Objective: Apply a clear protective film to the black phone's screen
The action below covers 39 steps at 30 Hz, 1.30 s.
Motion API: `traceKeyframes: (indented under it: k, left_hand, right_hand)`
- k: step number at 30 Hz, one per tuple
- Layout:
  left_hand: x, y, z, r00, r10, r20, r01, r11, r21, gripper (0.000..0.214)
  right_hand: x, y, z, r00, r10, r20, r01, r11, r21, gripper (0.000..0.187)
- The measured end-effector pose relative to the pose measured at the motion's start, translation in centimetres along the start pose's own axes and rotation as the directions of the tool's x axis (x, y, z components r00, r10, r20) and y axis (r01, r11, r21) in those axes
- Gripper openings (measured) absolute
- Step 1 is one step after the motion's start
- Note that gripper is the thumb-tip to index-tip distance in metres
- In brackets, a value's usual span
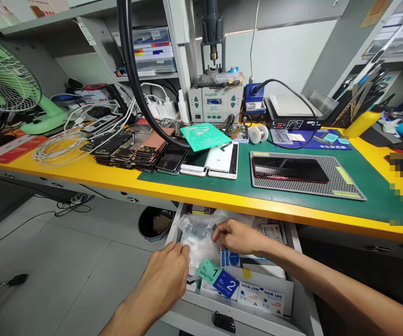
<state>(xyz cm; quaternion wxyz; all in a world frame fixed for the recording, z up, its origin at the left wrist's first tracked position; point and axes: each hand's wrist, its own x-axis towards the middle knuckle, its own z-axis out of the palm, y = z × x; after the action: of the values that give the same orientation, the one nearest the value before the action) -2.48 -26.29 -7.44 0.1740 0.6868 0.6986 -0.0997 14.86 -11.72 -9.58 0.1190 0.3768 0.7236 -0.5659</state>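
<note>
The left hand (168, 270) is half curled at the left side of the open drawer (194, 312), its fingertips hidden, so I cannot tell whether it grips anything; the right hand (238, 237) has its fingers bent at the clear plastic bag (198, 231) inside the drawer (whether it pinches the film, I cannot tell); nearer the drawer's front lie a green packet marked 1 (208, 271), a blue packet marked 2 (226, 283) and a white WET WIPE/DRY WIPE packet (260, 298).
</note>
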Motion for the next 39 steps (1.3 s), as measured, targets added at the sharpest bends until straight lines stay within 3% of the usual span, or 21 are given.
traceKeyframes:
  k: [6, 10, 14, 18, 25, 32, 39]
  left_hand:
    - [0.0, 0.1, 0.2, 0.996, -0.069, -0.049, 0.068, 0.997, -0.040, 0.033]
    - [0.0, 0.0, 0.5, 0.993, -0.091, -0.069, 0.085, 0.993, -0.080, 0.029]
    - [-0.1, -0.1, 0.7, 0.992, -0.096, -0.083, 0.087, 0.991, -0.103, 0.027]
    - [-0.1, -0.1, 0.8, 0.991, -0.101, -0.089, 0.090, 0.989, -0.117, 0.026]
    - [-0.2, -0.3, 1.0, 0.993, -0.081, -0.086, 0.069, 0.988, -0.135, 0.024]
    - [-0.4, -0.4, 1.0, 0.993, -0.084, -0.078, 0.070, 0.984, -0.166, 0.027]
    - [-0.1, -0.7, 1.3, 0.994, -0.088, -0.068, 0.071, 0.974, -0.217, 0.031]
  right_hand:
    - [-0.3, 0.0, 0.6, 0.995, 0.091, 0.031, -0.095, 0.963, 0.253, 0.030]
    - [-0.4, -0.1, 1.1, 0.990, 0.129, 0.048, -0.138, 0.933, 0.333, 0.030]
    - [-0.1, -0.2, 1.2, 0.987, 0.064, 0.147, -0.103, 0.956, 0.273, 0.027]
    - [1.3, -0.3, 1.8, 0.977, 0.022, 0.211, -0.043, 0.995, 0.093, 0.025]
    - [3.0, 0.0, 3.6, 0.998, -0.056, -0.003, 0.055, 0.985, -0.166, 0.029]
    - [0.7, 1.2, 1.6, 0.988, -0.117, -0.097, 0.100, 0.981, -0.166, 0.023]
    - [-3.6, 1.8, 0.0, 0.902, -0.138, -0.409, 0.073, 0.982, -0.172, 0.033]
